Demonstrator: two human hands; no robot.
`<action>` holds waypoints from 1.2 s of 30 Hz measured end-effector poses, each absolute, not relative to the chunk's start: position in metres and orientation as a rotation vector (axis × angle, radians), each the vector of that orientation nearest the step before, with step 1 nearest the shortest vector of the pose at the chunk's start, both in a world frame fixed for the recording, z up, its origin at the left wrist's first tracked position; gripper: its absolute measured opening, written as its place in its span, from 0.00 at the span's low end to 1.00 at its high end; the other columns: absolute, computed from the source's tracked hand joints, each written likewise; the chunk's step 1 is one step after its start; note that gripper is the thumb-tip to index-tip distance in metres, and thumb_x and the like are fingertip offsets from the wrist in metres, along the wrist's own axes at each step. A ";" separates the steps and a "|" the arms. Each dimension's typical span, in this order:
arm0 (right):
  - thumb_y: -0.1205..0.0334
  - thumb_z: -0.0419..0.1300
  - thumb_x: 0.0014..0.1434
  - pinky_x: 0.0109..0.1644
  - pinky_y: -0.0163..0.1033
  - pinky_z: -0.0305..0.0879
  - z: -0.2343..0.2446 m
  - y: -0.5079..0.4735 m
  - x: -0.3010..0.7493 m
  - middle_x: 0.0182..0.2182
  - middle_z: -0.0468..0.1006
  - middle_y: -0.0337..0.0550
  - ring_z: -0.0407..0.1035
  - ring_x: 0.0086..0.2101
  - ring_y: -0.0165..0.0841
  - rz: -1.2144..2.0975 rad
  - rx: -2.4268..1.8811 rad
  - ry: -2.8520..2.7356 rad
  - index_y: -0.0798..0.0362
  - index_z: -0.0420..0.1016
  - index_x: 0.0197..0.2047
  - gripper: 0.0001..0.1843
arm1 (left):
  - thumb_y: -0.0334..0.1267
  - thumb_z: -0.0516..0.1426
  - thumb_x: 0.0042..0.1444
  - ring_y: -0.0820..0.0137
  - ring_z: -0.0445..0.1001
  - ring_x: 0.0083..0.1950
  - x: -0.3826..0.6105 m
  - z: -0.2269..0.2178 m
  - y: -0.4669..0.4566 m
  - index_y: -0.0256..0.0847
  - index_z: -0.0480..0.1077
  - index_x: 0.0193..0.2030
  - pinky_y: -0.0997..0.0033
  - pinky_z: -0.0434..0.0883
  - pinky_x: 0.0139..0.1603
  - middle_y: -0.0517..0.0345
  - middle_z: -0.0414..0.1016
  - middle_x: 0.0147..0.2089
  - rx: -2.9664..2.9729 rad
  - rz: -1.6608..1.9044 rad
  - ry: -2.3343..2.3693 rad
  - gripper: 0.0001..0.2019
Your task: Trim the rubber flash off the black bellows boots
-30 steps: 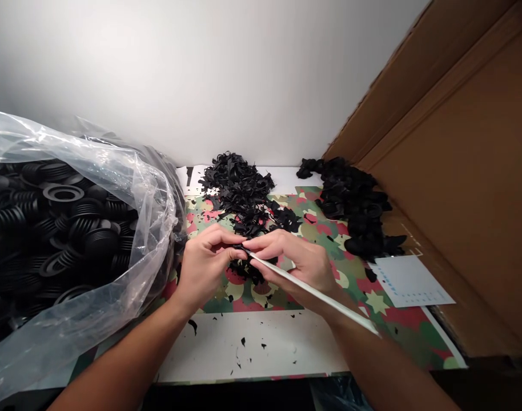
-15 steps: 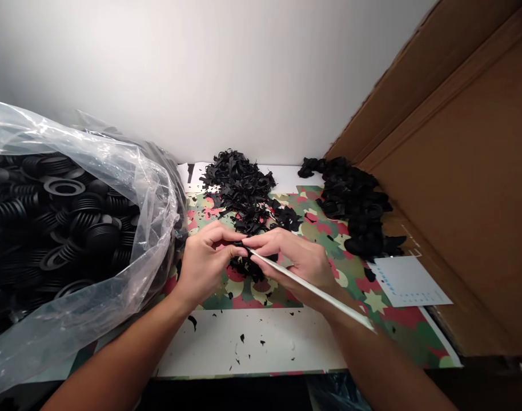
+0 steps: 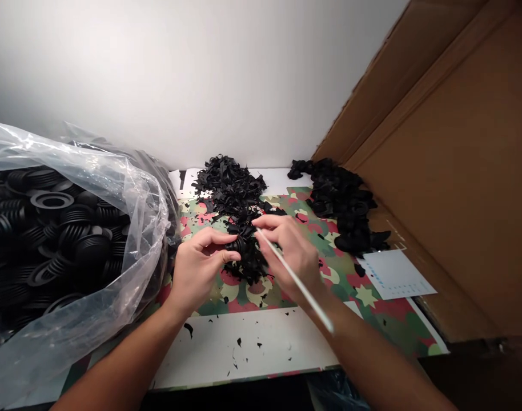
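My left hand (image 3: pixel 199 268) pinches a small black ribbed rubber part (image 3: pixel 237 245) between thumb and fingers, just above the camouflage-patterned mat (image 3: pixel 329 274). My right hand (image 3: pixel 293 245) is closed on a thin white stick-like tool (image 3: pixel 295 279), whose tip sits near the top of the part; the handle runs back along my forearm. Beneath the hands lies a small heap of black rubber trimmings (image 3: pixel 252 265).
A clear plastic bag (image 3: pixel 72 240) full of black ribbed rubber parts fills the left. A pile of black scraps (image 3: pixel 229 182) lies by the back wall, another black pile (image 3: pixel 342 202) at the right by a cardboard panel (image 3: pixel 449 171). A white paper slip (image 3: pixel 393 274) lies right.
My right hand has lifted up and away from the left, drawing the white tool's tip off the part. The left hand keeps its pinch. The view has shifted slightly.
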State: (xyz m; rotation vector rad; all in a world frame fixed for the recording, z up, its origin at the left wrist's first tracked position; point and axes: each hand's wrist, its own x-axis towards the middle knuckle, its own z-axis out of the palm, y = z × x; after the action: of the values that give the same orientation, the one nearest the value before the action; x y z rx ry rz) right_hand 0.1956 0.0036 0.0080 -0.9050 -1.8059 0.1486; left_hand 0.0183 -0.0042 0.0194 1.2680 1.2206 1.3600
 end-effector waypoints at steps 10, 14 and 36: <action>0.60 0.61 0.66 0.32 0.36 0.68 0.015 0.006 0.203 0.29 0.78 0.38 0.72 0.28 0.32 0.464 -1.092 -1.594 0.49 0.68 0.29 0.12 | 0.43 0.74 0.47 0.69 0.80 0.40 0.014 0.020 -0.002 0.42 0.83 0.39 0.74 0.77 0.43 0.56 0.83 0.40 0.863 1.248 0.921 0.13; 0.57 0.61 0.66 0.18 0.33 0.48 0.017 0.004 0.203 0.16 0.58 0.27 0.51 0.16 0.25 0.586 -1.192 -1.552 0.48 0.65 0.28 0.14 | 0.43 0.74 0.48 0.65 0.84 0.46 0.016 0.023 -0.001 0.40 0.81 0.40 0.70 0.77 0.54 0.55 0.84 0.42 0.675 1.210 0.792 0.15; 0.69 0.61 0.63 0.45 0.48 0.73 0.023 -0.005 0.197 0.41 0.86 0.43 0.79 0.39 0.38 0.452 -0.760 -1.762 0.48 0.72 0.34 0.07 | 0.41 0.75 0.46 0.74 0.76 0.36 0.019 0.023 -0.003 0.39 0.81 0.37 0.78 0.75 0.37 0.58 0.79 0.36 0.653 1.232 0.770 0.14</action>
State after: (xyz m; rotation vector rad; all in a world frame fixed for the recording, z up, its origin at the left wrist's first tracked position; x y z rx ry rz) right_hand 0.1973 -0.0049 0.0235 -0.7597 -1.7622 0.4522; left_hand 0.0194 -0.0031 0.0229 0.6529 0.7695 1.2316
